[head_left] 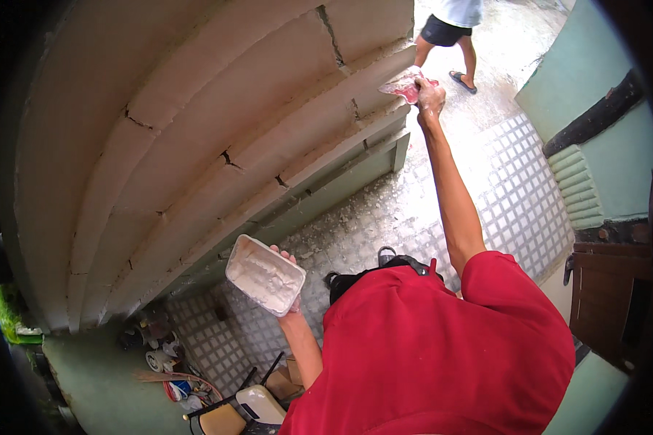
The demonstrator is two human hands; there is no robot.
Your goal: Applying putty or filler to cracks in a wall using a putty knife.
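My left hand [294, 307] is closed round a white rectangular plastic tub [267, 274], its fingertips showing past the far side. Whitish paste coats the inside of the tub, which is tilted toward me. At the end of my outstretched right arm, my right hand [431, 98] grips a red putty spreader [402, 87] smeared with white. The spreader lies against the edge of the pale ridged wall [261, 123], at its far right end. Several dark cracks and chips mark the wall's ridges.
Another person [450, 32] in dark shorts and sandals stands beyond the wall's end. Patterned floor tiles [519, 170] carry scattered pale debris. Chairs [261, 404] and a pile of household items [174, 370] are at lower left. A brown wooden cabinet [609, 297] stands at right.
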